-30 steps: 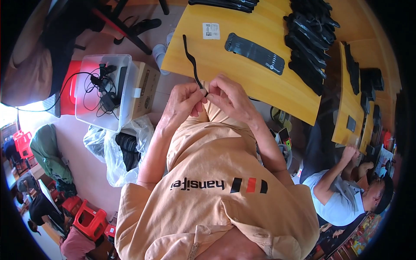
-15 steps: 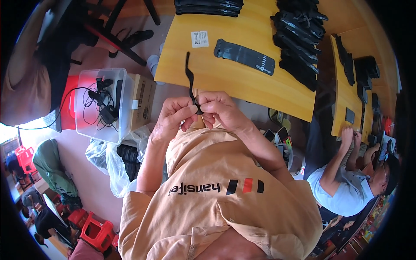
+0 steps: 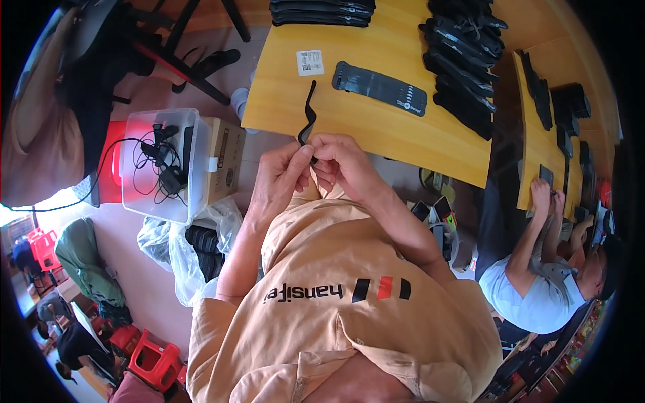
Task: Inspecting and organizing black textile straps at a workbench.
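A narrow black strap (image 3: 308,115) rises from between my hands, its free end pointing toward the yellow table (image 3: 282,94). My left hand (image 3: 283,168) pinches its lower end between thumb and fingers. Close against it, my right hand (image 3: 342,164) grips the same end, fingers bent; the bit inside the fingers is mostly hidden. On the table beyond lies a flat dark grey band (image 3: 379,88) with a row of small slots at one end. A white printed label (image 3: 310,62) is to the left of the band.
Black folded pieces (image 3: 322,12) are stacked at the table's far edge, and a pile of black straps (image 3: 463,67) runs down its right side. A clear plastic bin (image 3: 158,164) with cables stands left, by a cardboard box (image 3: 224,161). A co-worker (image 3: 531,289) sits at right.
The strap and both hands have shifted slightly right and up, and the strap's free end now leans more to the right. Both hands still pinch its lower end.
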Demonstrator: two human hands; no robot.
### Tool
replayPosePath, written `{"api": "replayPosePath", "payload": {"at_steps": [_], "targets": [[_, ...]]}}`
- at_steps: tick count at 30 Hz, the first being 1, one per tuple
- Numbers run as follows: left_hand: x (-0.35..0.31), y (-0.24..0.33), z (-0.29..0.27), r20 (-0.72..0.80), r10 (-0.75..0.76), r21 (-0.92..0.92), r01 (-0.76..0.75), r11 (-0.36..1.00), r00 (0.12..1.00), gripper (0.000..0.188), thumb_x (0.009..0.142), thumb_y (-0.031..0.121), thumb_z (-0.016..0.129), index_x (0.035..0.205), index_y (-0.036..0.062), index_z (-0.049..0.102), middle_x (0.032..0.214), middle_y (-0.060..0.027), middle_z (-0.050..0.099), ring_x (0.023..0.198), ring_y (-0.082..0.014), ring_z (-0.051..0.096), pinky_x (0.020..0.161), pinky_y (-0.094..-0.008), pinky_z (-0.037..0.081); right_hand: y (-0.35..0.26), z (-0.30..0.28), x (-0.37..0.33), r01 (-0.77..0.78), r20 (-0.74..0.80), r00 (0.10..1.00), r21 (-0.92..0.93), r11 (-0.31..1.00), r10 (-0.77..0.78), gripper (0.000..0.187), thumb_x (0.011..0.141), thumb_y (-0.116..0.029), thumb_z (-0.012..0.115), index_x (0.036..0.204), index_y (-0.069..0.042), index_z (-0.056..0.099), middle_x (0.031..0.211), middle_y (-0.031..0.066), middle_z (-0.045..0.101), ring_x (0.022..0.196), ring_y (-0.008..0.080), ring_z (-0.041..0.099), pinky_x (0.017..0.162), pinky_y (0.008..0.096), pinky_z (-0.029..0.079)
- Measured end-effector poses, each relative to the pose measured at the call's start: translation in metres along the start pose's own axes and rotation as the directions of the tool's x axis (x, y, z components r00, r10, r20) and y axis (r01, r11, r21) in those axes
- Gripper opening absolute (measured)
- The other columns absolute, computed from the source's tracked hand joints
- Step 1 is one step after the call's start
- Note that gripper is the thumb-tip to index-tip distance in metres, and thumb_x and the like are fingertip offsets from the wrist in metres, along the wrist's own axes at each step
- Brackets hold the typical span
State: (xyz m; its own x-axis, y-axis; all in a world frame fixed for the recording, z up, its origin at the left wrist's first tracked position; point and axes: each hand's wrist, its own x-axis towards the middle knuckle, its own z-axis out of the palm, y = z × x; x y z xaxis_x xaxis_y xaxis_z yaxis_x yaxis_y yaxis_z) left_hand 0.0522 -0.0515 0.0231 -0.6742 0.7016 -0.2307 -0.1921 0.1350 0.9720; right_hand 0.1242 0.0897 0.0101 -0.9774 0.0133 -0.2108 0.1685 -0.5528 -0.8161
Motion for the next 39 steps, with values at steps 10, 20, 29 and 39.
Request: {"api": "replayPosePath", "payload": {"at_steps": [10, 20, 29, 39], "targets": [[-0.008, 0.013, 0.007, -0.118, 0.055, -0.118, -0.069, 0.991, 0.992, 0.035, 0.093, 0.018, 0.054, 0.061, 0.0043, 0.052, 0.052, 0.001, 0.049, 0.043, -0.0036, 0.044, 0.038, -0.019, 0.032, -0.012, 0.019, -0.011, 0.049, -0.009, 0.999, -0.128, 0.991, -0.051, 0.023, 0.089, -0.02, 0.053, 0.073, -0.005, 0.047, 0.059, -0.0001, 0.044, 0.051, 0.0069, 0.044, 0.047, 0.022, 0.039], [-0.011, 0.015, 0.007, -0.049, -0.022, -0.169, 0.013, 0.986, 0.999, 0.039, 0.094, 0.019, 0.052, 0.058, 0.0049, 0.05, 0.048, 0.0008, 0.046, 0.04, -0.0039, 0.04, 0.037, -0.0204, 0.029, -0.006, 0.019, -0.015, 0.174, -0.036, 0.983, -0.133, 0.976, -0.18, 0.027, 0.092, -0.018, 0.054, 0.07, -0.005, 0.049, 0.055, -0.0016, 0.042, 0.045, 0.0037, 0.038, 0.041, 0.0202, 0.03], [-0.024, 0.018, -0.017, 0.186, -0.25, -0.454, 0.309, 0.836, 0.95, 0.038, 0.089, 0.015, 0.056, 0.053, 0.0069, 0.045, 0.046, 0.0005, 0.043, 0.038, -0.0049, 0.035, 0.037, -0.022, 0.025, -0.019, -0.047, -0.05, 0.157, -0.228, 0.973, 0.788, 0.595, 0.046, 0.019, 0.093, -0.019, 0.051, 0.077, -0.01, 0.05, 0.052, -0.0071, 0.03, 0.041, 0.0061, 0.029, 0.037, 0.0202, 0.026], [-0.093, -0.002, -0.157, -0.032, -0.265, -0.905, 0.084, 0.417, 0.964, 0.014, 0.085, 0.01, 0.055, 0.073, 0.011, 0.048, 0.05, 0.0019, 0.036, 0.032, -0.0075, 0.031, 0.032, -0.0225, 0.023, -0.149, -0.204, -0.223, 0.943, -0.797, 0.331, 0.257, 0.213, -0.506, 0.028, 0.089, -0.008, 0.047, 0.066, -0.012, 0.033, 0.05, -0.0035, 0.03, 0.039, 0.0056, 0.03, 0.035, 0.0177, 0.03]]}}
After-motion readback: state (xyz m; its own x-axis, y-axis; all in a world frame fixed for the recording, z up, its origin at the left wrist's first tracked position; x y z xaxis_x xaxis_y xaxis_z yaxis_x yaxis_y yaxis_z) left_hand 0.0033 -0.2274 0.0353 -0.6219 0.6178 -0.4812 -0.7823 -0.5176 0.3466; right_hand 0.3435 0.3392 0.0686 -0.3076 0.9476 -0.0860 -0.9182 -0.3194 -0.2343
